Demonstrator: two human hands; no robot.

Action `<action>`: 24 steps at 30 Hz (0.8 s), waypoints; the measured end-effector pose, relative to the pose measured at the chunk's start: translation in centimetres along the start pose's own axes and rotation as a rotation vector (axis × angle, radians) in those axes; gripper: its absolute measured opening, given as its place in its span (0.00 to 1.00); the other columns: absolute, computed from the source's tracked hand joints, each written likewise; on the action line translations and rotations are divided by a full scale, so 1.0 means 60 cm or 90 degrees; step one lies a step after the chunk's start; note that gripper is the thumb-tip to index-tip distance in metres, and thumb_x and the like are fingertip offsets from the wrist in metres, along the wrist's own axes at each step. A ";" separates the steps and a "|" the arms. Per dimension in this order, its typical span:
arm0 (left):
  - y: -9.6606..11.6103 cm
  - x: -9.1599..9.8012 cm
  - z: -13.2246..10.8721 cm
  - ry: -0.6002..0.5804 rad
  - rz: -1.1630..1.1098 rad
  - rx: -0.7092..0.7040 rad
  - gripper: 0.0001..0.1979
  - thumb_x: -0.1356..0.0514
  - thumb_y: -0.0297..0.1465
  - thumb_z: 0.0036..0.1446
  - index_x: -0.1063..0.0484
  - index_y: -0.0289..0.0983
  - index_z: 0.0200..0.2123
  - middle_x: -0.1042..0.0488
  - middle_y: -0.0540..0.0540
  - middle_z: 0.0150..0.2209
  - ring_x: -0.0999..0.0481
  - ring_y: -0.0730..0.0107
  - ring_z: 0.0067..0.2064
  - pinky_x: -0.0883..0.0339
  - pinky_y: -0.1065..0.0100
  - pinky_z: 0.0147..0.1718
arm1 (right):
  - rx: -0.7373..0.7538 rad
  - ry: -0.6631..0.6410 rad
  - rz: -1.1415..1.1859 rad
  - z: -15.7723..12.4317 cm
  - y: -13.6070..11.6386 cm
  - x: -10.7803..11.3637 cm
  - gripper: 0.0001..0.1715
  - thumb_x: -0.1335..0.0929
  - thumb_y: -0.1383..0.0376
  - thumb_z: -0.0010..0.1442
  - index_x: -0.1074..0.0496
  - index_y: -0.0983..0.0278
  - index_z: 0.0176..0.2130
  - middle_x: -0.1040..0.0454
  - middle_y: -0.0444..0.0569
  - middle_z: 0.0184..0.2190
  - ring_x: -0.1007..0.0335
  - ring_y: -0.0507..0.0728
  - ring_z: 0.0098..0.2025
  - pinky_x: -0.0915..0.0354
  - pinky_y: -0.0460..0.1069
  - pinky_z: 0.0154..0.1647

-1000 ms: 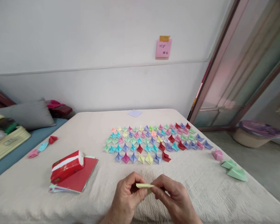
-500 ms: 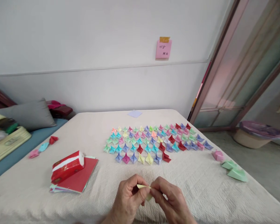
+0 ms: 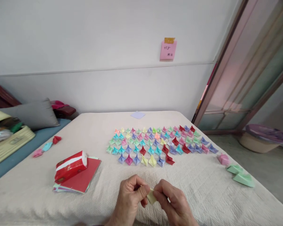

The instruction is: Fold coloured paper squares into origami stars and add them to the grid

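Far left, the red folded paper (image 3: 57, 139), blue folded paper (image 3: 47, 146) and pink folded paper (image 3: 37, 153) are sitting near the table edge, same as a second ago. Same for the red packet (image 3: 72, 166) lying on its stack of paper (image 3: 91, 172). The whole view has slid over a touch, but I'd put that down to the head moving.

Then the rows of little folded papers (image 3: 151, 150), which don't look any different either.

The real change is in the middle. Left hand (image 3: 132, 196) has its thumb and fingers pinched on the yellow paper (image 3: 152, 197), which is held up off the table between both hands, on the near side of the rows. A second ago it was almost edge-on, just a thin strip; now it's tipped so a small flat face shows. Right hand (image 3: 173, 199) is pinching its right edge. My read: it's being turned mid-fold, though the fingers hide most of the crease.

Far right, the pink block-like paper (image 3: 224, 159) and green folded papers (image 3: 243, 180) are untouched.
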State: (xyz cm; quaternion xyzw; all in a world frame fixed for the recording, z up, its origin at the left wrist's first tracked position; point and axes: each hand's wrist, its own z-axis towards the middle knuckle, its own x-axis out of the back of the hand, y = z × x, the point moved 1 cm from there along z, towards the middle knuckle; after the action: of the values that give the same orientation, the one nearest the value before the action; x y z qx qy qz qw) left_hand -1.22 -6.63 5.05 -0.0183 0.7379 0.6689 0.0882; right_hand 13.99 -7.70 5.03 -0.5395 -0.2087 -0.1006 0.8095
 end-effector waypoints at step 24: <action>0.008 -0.005 -0.002 -0.064 0.108 0.018 0.17 0.37 0.42 0.51 0.25 0.32 0.26 0.30 0.49 0.20 0.36 0.77 0.18 0.43 0.75 0.18 | -0.173 0.017 0.189 0.008 0.013 0.014 0.23 0.34 0.52 0.56 0.35 0.64 0.19 0.40 0.41 0.15 0.43 0.51 0.19 0.47 0.45 0.20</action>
State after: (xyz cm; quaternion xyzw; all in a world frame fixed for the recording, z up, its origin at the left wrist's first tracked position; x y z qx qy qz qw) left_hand -1.02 -6.73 5.57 0.0787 0.7407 0.6637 0.0683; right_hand 14.93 -6.88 4.95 -0.6673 -0.1006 -0.0145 0.7378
